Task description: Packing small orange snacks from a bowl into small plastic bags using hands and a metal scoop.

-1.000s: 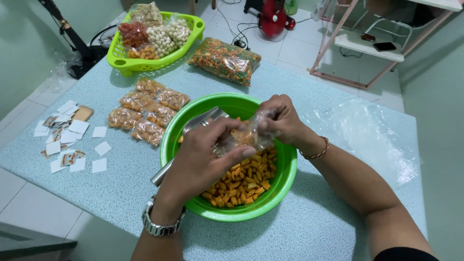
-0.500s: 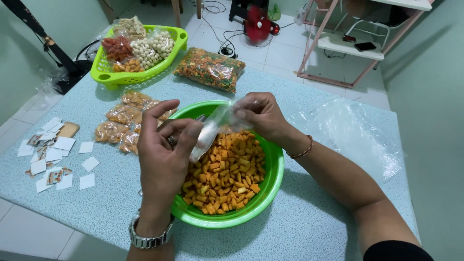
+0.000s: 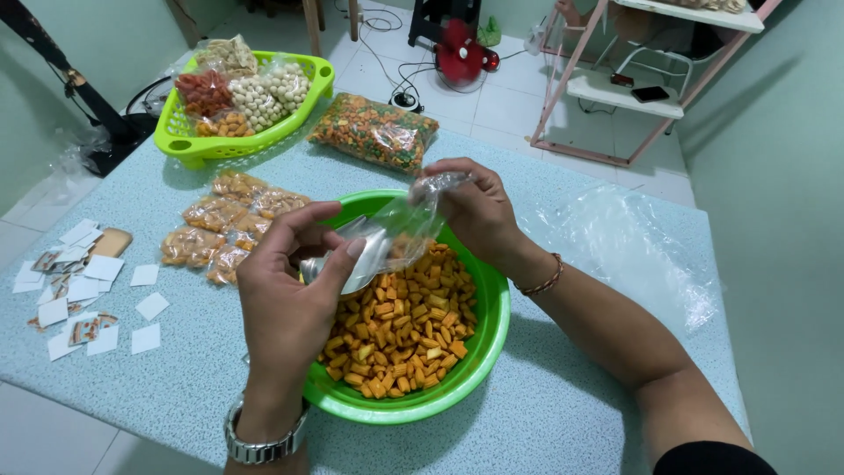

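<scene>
Head view: both hands [image 3: 290, 295] [image 3: 475, 211] hold a clear bag [image 3: 400, 230] over the green bowl [image 3: 492, 330] of orange snacks [image 3: 400, 330]

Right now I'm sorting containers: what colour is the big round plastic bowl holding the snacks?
Bright green round plastic bowl, clearest in the head view.
</scene>
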